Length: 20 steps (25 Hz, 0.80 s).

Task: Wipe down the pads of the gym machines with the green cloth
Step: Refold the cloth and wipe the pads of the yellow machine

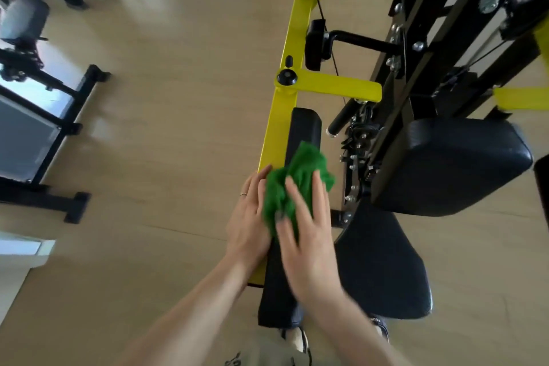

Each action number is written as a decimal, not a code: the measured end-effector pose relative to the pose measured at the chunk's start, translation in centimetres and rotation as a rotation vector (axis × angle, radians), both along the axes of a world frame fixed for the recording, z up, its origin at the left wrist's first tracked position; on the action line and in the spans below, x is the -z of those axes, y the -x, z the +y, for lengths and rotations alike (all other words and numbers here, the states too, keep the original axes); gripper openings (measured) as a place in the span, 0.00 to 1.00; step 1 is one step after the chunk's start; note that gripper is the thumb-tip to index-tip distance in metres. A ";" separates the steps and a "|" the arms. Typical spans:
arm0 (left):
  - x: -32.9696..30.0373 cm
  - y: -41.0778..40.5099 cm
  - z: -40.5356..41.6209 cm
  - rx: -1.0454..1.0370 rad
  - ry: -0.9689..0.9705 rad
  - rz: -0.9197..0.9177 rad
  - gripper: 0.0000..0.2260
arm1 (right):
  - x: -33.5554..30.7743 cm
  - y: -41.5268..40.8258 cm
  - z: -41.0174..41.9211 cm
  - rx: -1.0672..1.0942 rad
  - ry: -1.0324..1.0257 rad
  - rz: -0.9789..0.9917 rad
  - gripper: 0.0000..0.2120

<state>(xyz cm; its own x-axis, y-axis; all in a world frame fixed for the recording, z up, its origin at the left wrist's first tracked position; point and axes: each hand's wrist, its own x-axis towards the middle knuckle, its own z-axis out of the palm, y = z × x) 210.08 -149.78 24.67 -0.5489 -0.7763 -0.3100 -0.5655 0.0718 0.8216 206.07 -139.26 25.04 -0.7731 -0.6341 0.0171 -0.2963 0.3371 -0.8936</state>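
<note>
A long narrow black pad (304,128) runs along a yellow frame bar (277,128) of a gym machine. The crumpled green cloth (297,175) lies on the middle of this pad. My right hand (309,235) presses on the cloth from above, fingers spread over it, blurred by motion. My left hand (249,217) rests against the cloth's left side and the pad's edge, fingers together, a ring on one finger. The pad's near end (276,306) shows below my hands.
A black seat pad (383,264) lies right of the narrow pad, and a larger black back pad (463,163) above it. Black frame, bolts and cables rise at the upper right. Another black machine stands far left on the wooden floor. Someone's legs show top left.
</note>
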 end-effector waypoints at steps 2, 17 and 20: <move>0.6 -0.3 -0.2 -0.034 -0.077 0.080 0.18 | -0.2 -3.1 2.4 -0.029 -0.033 -0.011 0.25; 0.8 0.4 0.1 -0.044 0.133 -0.118 0.21 | 1.3 15.8 -9.3 0.198 0.039 -0.788 0.35; 0.8 0.3 0.0 -0.045 0.138 -0.110 0.21 | 2.0 15.5 -8.9 0.301 0.038 -0.956 0.28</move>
<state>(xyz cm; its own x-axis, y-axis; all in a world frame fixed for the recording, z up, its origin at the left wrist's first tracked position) 209.77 -149.79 23.85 -0.4812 -0.8388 -0.2546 -0.6564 0.1523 0.7388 190.55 -148.17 23.03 -0.6010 -0.4217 -0.6790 0.6451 0.2457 -0.7235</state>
